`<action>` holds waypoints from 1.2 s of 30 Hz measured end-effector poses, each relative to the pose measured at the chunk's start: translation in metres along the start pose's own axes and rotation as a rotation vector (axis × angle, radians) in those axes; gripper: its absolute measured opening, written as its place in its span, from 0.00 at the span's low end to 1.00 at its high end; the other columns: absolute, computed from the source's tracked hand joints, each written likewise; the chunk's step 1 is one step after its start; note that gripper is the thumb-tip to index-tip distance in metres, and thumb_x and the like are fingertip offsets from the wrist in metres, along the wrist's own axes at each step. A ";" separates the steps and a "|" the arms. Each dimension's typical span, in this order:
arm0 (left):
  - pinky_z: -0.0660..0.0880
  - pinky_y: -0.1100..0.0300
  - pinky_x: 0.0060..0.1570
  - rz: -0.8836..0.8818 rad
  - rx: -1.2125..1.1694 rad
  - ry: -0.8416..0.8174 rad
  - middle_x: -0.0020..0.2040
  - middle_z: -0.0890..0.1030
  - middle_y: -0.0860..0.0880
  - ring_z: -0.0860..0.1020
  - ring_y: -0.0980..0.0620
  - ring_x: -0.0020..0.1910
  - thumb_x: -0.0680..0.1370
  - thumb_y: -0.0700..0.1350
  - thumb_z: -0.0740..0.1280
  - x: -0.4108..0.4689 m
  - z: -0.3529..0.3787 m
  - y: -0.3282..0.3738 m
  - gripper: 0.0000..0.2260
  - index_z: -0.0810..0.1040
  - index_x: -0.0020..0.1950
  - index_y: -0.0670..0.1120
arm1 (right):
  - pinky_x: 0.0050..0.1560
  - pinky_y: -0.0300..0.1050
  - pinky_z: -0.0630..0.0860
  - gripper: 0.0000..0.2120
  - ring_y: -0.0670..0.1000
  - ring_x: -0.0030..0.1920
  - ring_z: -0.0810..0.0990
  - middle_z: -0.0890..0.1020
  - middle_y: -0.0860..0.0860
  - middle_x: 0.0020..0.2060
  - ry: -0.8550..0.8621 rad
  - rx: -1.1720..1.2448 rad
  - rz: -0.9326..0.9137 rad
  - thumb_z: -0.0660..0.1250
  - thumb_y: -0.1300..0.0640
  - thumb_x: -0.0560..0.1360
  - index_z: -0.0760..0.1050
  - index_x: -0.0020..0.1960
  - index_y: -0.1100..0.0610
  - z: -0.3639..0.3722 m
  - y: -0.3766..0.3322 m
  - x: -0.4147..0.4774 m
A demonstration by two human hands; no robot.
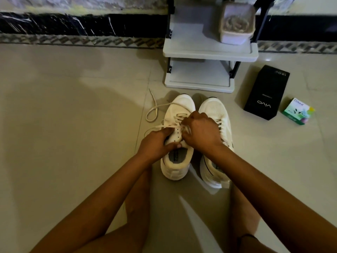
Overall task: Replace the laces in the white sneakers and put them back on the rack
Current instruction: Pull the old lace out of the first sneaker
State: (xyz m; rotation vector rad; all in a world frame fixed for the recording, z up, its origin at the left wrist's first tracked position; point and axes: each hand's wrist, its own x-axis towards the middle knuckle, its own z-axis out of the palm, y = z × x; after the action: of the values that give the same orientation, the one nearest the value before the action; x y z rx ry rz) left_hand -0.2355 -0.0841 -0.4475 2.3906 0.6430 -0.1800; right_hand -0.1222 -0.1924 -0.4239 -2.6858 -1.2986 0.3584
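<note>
Two white sneakers stand side by side on the tiled floor, toes pointing away from me. My left hand [156, 145] grips the tongue and eyelet flap of the left sneaker [177, 161]. My right hand [200, 132] is curled over that shoe's lacing and pinches the white lace [155, 108] there. The lace is threaded through the front eyelets, and its free end loops out over the floor to the left. The right sneaker [212, 108] is partly hidden under my right wrist.
A white two-shelf rack [209, 52] stands just beyond the shoes against the wall, with a woven basket [237, 24] on its upper shelf. To the right lie a black phone box [267, 92] and a small green box [299, 111]. My bare legs frame the shoes.
</note>
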 end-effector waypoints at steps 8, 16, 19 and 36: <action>0.74 0.53 0.56 -0.038 0.029 -0.033 0.65 0.76 0.45 0.75 0.46 0.60 0.74 0.58 0.67 0.002 0.002 -0.005 0.31 0.64 0.74 0.51 | 0.49 0.37 0.72 0.09 0.48 0.50 0.77 0.79 0.51 0.49 0.045 0.559 0.072 0.69 0.57 0.73 0.81 0.51 0.60 -0.011 -0.004 0.009; 0.74 0.53 0.57 -0.041 0.020 -0.037 0.65 0.76 0.46 0.75 0.47 0.61 0.74 0.59 0.67 0.002 0.002 -0.005 0.31 0.64 0.74 0.51 | 0.53 0.45 0.72 0.20 0.51 0.56 0.74 0.74 0.53 0.57 -0.075 0.392 0.028 0.71 0.53 0.71 0.75 0.62 0.54 -0.011 0.002 0.009; 0.73 0.53 0.58 -0.049 0.024 -0.043 0.66 0.75 0.46 0.74 0.46 0.62 0.74 0.59 0.67 0.003 0.002 -0.006 0.32 0.63 0.74 0.51 | 0.57 0.50 0.72 0.21 0.56 0.60 0.71 0.71 0.55 0.61 -0.105 0.178 0.047 0.69 0.50 0.72 0.74 0.64 0.52 -0.001 0.003 0.003; 0.72 0.54 0.59 -0.064 0.045 -0.072 0.68 0.73 0.46 0.73 0.46 0.63 0.74 0.59 0.66 0.000 -0.001 -0.003 0.31 0.63 0.74 0.52 | 0.50 0.39 0.73 0.10 0.46 0.52 0.76 0.79 0.49 0.53 0.177 1.344 0.130 0.61 0.57 0.79 0.75 0.59 0.54 -0.077 -0.013 0.022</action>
State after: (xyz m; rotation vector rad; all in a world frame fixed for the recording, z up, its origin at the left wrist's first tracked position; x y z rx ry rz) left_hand -0.2369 -0.0817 -0.4481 2.3957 0.6889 -0.3099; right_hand -0.0983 -0.1688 -0.3497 -1.5678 -0.4612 0.6665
